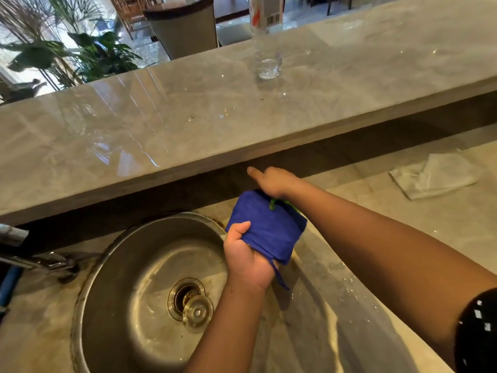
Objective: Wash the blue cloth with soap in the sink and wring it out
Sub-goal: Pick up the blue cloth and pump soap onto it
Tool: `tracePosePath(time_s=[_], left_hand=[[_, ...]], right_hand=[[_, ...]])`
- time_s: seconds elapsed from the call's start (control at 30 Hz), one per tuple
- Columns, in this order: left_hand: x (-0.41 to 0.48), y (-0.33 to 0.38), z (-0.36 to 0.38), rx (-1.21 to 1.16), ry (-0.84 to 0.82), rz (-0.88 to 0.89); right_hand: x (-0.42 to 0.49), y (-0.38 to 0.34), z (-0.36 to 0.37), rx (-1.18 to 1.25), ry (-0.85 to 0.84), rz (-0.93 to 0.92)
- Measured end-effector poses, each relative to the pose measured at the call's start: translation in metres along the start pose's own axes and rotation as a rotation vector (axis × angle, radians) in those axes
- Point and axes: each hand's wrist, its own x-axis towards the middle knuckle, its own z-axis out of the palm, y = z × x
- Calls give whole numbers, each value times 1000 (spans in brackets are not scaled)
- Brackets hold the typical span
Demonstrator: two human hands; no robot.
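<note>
Round steel sink [129, 265] at left. Left hand [247, 254] curled tight round near end of blue cloth [269, 230], held above sink's right rim. Right hand [271, 181] grips far end, forefinger sticking out. White rag [433, 176] on counter, far right.

Left hand [246, 254] near, fist curled round near end of cloth [269, 232], thumb pointing far. Right hand [271, 181] farther, gripping far end, index finger stretched left. Right forearm bare, reaching in from right.
</note>
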Motion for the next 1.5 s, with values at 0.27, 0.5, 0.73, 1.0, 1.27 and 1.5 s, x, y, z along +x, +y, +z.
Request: tracePosePath(time_s=[0.27,0.5,0.73,1.0,1.27,1.5], left_hand=[[-4,-1,2,-14,10,1],[-4,0,-5,-15,29,12],[-19,5,-3,4,54,6],[-56,36,-6,48,61,55],[-110,84,-21,96,-10,70],[-155,131,-56,81,-76,18]], right_hand=[[-5,-1,-3,-28,-9,-11],[-10,-3,-6,-44,-15,-20],[-1,0,-1,45,17,36],[1,-1,-1,103,20,88],[-6,-3,-9,223,49,27],[-117,-71,4,-135,217,-207]])
